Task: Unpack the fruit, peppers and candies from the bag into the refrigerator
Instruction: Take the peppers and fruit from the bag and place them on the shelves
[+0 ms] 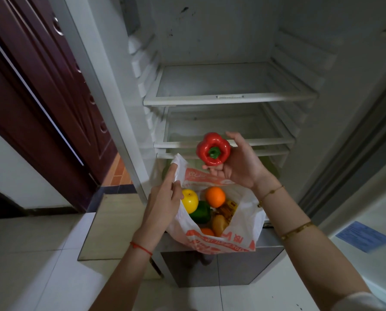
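Observation:
My right hand (pixel 239 162) grips a red bell pepper (pixel 213 148) above the bag, in front of the lower fridge shelves. My left hand (pixel 162 198) pinches the left rim of the white and orange plastic bag (pixel 223 242) and holds it open. Inside the bag lie a yellow apple (pixel 190 200), an orange (pixel 215 197), a green pepper (pixel 201 212), a brownish fruit (pixel 219 223), a second orange (pixel 207 231) and gold-wrapped candies (pixel 229 207). The open refrigerator has an upper glass shelf (pixel 228 99) and a lower glass shelf (pixel 223 141), both bare.
The fridge's lower compartment door (pixel 223 265) stands below the bag. A dark red wooden door (pixel 52 97) is at the left. The open fridge door (pixel 367 198) with a blue sticker (pixel 364 236) is at the right. Pale floor tiles lie below.

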`<state>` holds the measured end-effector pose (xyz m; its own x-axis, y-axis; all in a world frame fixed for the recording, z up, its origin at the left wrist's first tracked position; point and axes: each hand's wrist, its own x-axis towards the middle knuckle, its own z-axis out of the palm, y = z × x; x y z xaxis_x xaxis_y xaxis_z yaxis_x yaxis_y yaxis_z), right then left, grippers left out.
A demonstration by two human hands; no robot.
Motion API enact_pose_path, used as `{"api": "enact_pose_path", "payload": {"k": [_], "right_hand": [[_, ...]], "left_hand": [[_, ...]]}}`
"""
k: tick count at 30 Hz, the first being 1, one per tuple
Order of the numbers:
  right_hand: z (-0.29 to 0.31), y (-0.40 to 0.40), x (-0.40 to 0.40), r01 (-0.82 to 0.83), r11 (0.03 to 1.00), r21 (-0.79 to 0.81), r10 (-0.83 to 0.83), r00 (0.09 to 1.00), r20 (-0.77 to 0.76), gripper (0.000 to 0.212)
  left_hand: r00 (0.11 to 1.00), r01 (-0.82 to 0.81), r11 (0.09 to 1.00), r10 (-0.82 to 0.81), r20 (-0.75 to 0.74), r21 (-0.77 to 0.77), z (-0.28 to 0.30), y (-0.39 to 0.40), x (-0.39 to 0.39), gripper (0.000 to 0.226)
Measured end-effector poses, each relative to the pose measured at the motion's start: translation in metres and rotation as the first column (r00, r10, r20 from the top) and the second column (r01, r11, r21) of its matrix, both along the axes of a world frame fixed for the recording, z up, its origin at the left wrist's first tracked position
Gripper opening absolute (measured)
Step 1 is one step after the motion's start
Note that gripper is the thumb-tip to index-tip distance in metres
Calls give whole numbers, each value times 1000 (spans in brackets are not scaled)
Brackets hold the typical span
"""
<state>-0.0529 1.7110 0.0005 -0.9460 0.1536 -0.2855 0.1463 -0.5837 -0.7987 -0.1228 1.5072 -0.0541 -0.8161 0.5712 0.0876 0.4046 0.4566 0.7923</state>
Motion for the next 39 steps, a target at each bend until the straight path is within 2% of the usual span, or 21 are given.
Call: {"api": "enact_pose_path", "payload": {"k": [5,14,17,21,23,26,29,33,35,39], "right_hand": [[-1,-2,-6,55,998,21,-55,998,-21,70],[2,0,-16,188,980,70,-188,982,-8,60],[6,1,-19,191,976,106,-190,982,-20,71],[6,-1,-24,153,954,259,-154,988,-19,71],[3,-3,-32,190,882,431,-215,977,8,74],[1,-8,-46,268,678,685,-314,947,-60,74],[-1,-9,-65,261,525,810,-284,951,-123,71],[-10,-6,-96,226,343,912,-295,947,-124,78],[-11,-6,-111,227,343,912,-292,948,-126,76],[-12,-7,-134,238,415,878,-272,954,-130,75]], "left_hand": [[1000,-4,1000,4,-5,7,1,1,-2,57],[1000,-6,1000,6,-15,14,-2,0,-6,57],[1000,-13,1000,13,-24,11,-4,-1,-8,58],[999,-3,1000,4,-35,18,-5,-2,-10,58],[1000,1,1000,0,-31,22,-4,-2,-10,58],[1000,3,999,-2,-29,45,-5,-1,-10,57],[1000,2,998,0,-28,56,-6,-2,-11,57],[999,7,997,-4,-37,74,-9,-6,-11,59],[999,8,997,-5,-41,76,-13,-8,-13,61],[999,-1,998,5,-49,68,-18,-11,-18,61]]}}
